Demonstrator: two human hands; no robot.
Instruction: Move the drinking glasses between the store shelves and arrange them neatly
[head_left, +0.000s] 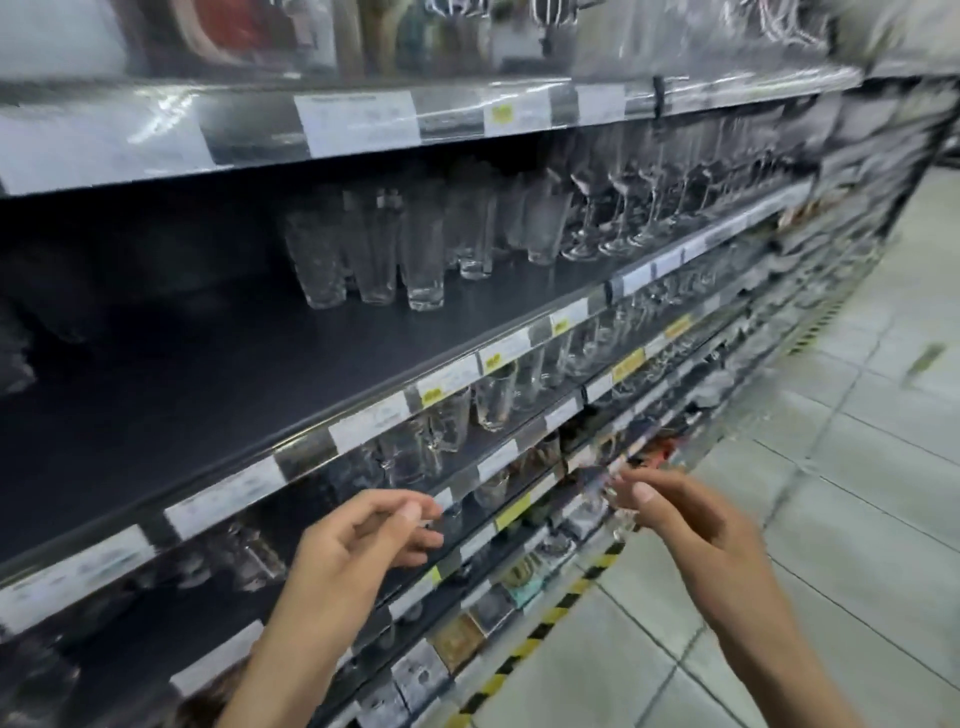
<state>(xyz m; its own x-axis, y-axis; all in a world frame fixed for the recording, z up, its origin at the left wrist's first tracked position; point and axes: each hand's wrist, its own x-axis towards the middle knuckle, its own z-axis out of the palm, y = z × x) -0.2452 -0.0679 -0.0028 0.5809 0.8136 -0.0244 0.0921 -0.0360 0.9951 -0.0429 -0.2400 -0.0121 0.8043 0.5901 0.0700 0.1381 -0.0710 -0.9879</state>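
Tall clear tumblers (374, 260) stand in a group on the dark middle shelf (208, 395), with stemmed glasses (623, 208) to their right. Shorter drinking glasses (452, 421) line the shelf below. My left hand (363, 540) hovers in front of that lower shelf's edge, fingers loosely curled and apart, holding nothing. My right hand (685, 525) is further right over the aisle. Its thumb and fingertips close on a small clear glass (613, 504), which is blurred and hard to make out.
The left part of the middle shelf is bare dark board. Price labels (363, 122) run along every shelf edge. Lower shelves hold packaged goods (519, 582). A black-and-yellow striped strip (540, 634) borders the tiled floor (779, 519) on the right.
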